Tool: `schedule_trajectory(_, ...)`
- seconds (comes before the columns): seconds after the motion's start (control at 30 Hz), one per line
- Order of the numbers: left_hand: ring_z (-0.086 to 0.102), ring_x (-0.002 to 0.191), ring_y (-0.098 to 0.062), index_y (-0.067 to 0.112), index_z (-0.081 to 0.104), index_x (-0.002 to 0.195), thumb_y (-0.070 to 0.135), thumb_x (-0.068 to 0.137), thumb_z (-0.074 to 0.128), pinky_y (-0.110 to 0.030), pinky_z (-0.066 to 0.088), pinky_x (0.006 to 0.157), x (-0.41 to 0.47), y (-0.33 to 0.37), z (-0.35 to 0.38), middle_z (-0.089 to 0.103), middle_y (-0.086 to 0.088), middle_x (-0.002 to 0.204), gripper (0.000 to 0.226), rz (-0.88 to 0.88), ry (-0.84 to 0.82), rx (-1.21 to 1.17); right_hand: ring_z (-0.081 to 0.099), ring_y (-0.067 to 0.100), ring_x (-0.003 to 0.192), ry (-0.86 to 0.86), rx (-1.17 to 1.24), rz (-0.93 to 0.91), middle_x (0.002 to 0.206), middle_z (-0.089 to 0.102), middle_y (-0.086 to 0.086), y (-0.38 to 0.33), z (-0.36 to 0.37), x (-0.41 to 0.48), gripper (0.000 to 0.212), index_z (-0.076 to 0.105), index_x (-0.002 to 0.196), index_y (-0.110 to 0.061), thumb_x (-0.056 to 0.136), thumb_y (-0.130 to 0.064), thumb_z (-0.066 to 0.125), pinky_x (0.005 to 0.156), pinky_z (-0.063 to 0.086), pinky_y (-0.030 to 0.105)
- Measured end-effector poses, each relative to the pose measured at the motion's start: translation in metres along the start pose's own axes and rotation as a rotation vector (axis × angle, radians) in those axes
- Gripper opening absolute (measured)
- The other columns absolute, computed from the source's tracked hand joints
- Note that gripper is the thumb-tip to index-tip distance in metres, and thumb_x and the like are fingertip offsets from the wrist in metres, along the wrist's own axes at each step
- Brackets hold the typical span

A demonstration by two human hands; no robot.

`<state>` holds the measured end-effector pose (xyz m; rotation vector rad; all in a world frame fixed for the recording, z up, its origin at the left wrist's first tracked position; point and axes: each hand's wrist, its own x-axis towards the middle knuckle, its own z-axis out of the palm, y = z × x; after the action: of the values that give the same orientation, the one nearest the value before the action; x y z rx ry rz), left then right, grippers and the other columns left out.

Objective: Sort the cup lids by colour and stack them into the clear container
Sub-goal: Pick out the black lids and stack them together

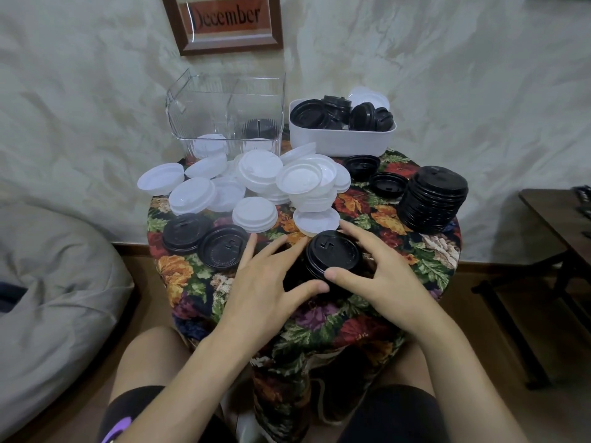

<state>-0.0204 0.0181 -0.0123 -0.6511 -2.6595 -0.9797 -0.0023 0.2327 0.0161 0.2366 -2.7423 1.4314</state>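
A short stack of black lids (pixel 332 255) stands near the table's front, and both hands cup it. My left hand (pixel 271 279) presses its left side with the thumb at the front; my right hand (pixel 377 270) grips its right side. Two more black lids (pixel 204 239) lie to the left. A heap of white lids (pixel 256 183) covers the table's middle. At the right stands a tall stack of black lids (pixel 433 199). The clear container (pixel 224 113) at the back holds a few white lids and some black ones.
A white tub (pixel 342 142) with mostly black lids sits at the back right. Two single black lids (pixel 374 174) lie in front of it. The small table wears a floral cloth (pixel 319 318). A grey beanbag (pixel 48 298) is left, a wooden stand (pixel 556 225) right.
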Motion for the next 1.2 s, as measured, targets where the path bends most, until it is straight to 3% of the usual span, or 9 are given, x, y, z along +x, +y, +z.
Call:
schedule_trajectory(0.17,0.036,0.149,-0.010,0.039,0.046,0.151,0.084,0.084,0.043,-0.046,0.004,0.129,0.002,-0.003,0.003,0.061,0.019,0.140,0.081,0.003,-0.015,0.038,0.045,-0.011,0.131,-0.050,-0.018,0.012,0.142,0.048,-0.034,-0.001,-0.004,0.002,0.069,0.047,0.148,-0.043,0.087,-0.045,0.080,0.114,0.040,0.032)
schedule_trajectory(0.37,0.033,0.149,-0.010,0.042,0.048,0.148,0.087,0.081,0.040,-0.044,0.001,0.128,0.003,-0.003,0.003,0.059,0.022,0.141,0.081,-0.004,-0.036,0.055,0.043,-0.009,0.134,-0.092,-0.075,-0.011,0.146,0.045,-0.031,-0.005,-0.008,0.005,0.081,0.045,0.151,-0.041,0.077,-0.063,0.068,0.113,0.040,0.031)
schedule_trajectory(0.53,0.033,0.149,-0.010,0.041,0.050,0.147,0.085,0.081,0.042,-0.039,-0.001,0.127,0.004,-0.003,0.003,0.059,0.022,0.141,0.080,-0.010,-0.044,0.046,0.041,-0.012,0.133,-0.132,-0.102,-0.005,0.148,0.042,-0.031,-0.007,-0.012,0.007,0.070,0.043,0.151,-0.042,0.089,-0.044,0.075,0.111,0.038,0.026)
schedule_trajectory(0.8,0.033,0.149,-0.010,0.041,0.050,0.147,0.083,0.083,0.041,-0.040,0.002,0.126,0.004,-0.003,0.002,0.059,0.022,0.141,0.077,-0.003,-0.056,0.052,0.040,-0.012,0.134,-0.220,-0.116,0.014,0.150,0.040,-0.032,-0.013,-0.018,0.010,0.069,0.040,0.154,-0.044,0.093,-0.034,0.071,0.112,0.036,0.024)
schedule_trajectory(1.0,0.032,0.149,-0.012,0.040,0.048,0.148,0.083,0.084,0.040,-0.037,0.003,0.125,0.003,-0.002,0.003,0.059,0.020,0.142,0.078,0.005,-0.061,0.060,0.041,-0.004,0.138,-0.165,-0.109,0.024,0.153,0.041,-0.029,-0.010,-0.011,0.010,0.078,0.035,0.153,-0.050,0.086,-0.060,0.072,0.115,0.037,0.032)
schedule_trajectory(1.2,0.030,0.150,-0.011,0.040,0.047,0.149,0.082,0.083,0.041,-0.037,0.002,0.125,0.003,-0.006,0.003,0.058,0.020,0.142,0.078,0.013,-0.078,0.072,0.043,-0.014,0.132,-0.241,-0.010,0.025,0.149,0.045,-0.028,-0.005,-0.013,0.013,0.072,0.040,0.153,-0.043,0.090,-0.041,0.076,0.107,0.038,0.019)
